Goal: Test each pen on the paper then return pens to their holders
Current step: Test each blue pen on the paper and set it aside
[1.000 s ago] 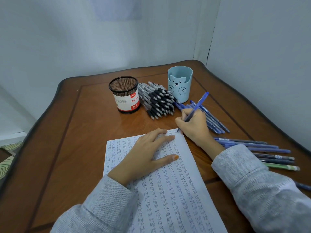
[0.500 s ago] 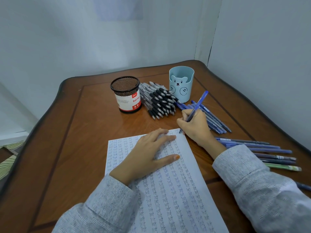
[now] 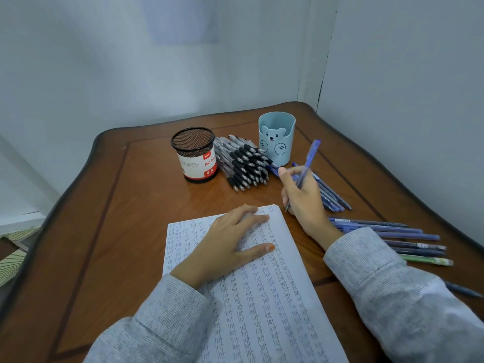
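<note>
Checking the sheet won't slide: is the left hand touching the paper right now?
Touching. The head view shows the left hand lying flat on the paper, covering some of the written lines.

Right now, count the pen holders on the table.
2: a black mesh holder left of the black pens, a blue bear holder right of them. None looks hidden.

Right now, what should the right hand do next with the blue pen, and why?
Probably shift the blue pen left and lower its tip onto the paper near its top right corner to write. The right hand grips it in a writing hold, its tip sits just off the sheet's edge, and the left hand presses the sheet flat.
</note>
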